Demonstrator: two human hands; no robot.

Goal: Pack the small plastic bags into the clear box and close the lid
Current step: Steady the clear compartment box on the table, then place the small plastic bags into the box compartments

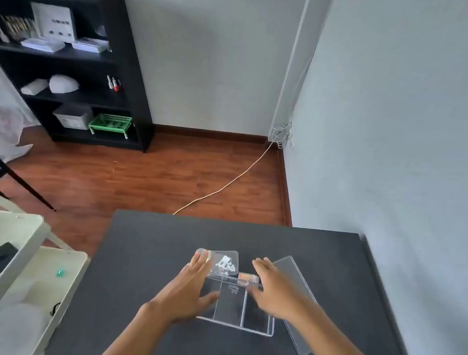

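Everything is placed against the clear box (239,305), a divided acrylic tray that sits open on the dark grey table (149,268). Along the box's left wall lies the left hand (189,288), flat with fingers spread wide, thumb crossing the box's left edge, gripping nothing. Its fingertips rest on a small plastic bag (222,262) just beyond the box's far left corner; the bag holds tiny white pieces and a white label. A second small bag (246,278), with something orange inside, leans at the box's far wall, near the middle. Over the box's right compartment hovers the right hand (275,288), open and somewhat blurred, holding nothing. Right of the box, the clear lid (299,292) lies on the table, partly under that forearm.
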